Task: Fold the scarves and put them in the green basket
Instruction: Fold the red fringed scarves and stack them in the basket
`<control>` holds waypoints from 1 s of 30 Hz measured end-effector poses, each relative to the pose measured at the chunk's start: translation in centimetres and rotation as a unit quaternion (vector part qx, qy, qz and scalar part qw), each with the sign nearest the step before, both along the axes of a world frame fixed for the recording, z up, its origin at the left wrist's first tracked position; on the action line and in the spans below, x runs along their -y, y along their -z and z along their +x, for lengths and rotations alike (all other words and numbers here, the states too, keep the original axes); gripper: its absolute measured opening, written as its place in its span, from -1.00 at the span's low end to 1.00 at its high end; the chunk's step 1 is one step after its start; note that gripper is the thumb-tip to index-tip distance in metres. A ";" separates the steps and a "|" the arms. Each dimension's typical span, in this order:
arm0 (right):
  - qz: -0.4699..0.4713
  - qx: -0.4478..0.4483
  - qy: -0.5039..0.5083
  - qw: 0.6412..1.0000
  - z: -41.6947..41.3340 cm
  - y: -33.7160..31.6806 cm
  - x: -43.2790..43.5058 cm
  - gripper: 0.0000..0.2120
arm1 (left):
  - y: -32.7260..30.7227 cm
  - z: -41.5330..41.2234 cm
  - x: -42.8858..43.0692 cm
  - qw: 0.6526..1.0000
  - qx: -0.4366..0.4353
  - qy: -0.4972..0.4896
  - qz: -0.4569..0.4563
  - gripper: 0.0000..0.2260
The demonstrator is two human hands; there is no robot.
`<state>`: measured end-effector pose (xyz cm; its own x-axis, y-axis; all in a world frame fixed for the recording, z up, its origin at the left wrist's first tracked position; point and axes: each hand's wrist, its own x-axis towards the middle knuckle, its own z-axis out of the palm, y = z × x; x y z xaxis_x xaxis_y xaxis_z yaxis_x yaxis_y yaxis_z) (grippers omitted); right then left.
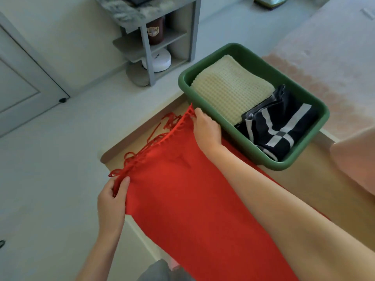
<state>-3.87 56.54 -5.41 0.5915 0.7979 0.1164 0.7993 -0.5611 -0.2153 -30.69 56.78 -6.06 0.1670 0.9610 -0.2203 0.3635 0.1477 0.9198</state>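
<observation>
A red scarf with a fringed end lies stretched along the tan surface, running from the bottom of the view toward the green basket. My left hand pinches its near-left fringed corner. My right hand pinches the far corner, right beside the basket's near rim. Inside the basket lie a folded cream knit scarf and a folded dark navy scarf with white stripes.
The tan surface ends at an edge to the left, with pale floor beyond. A grey shelf unit with a dark jar and a white round device stands at the back. Pink bedding lies right of the basket.
</observation>
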 end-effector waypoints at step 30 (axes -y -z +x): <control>-0.047 -0.037 -0.063 0.996 -2.9 8.8 7.4 -0.44 | 7.9 4.3 0.3 0.853 -0.313 0.333 0.253 -0.49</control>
<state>-6.78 49.14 -14.24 0.4905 0.8714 -0.0034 0.8483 -0.4784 -0.2271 -26.41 56.44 -13.95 0.7152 0.6970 -0.0510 0.6542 -0.6419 0.3999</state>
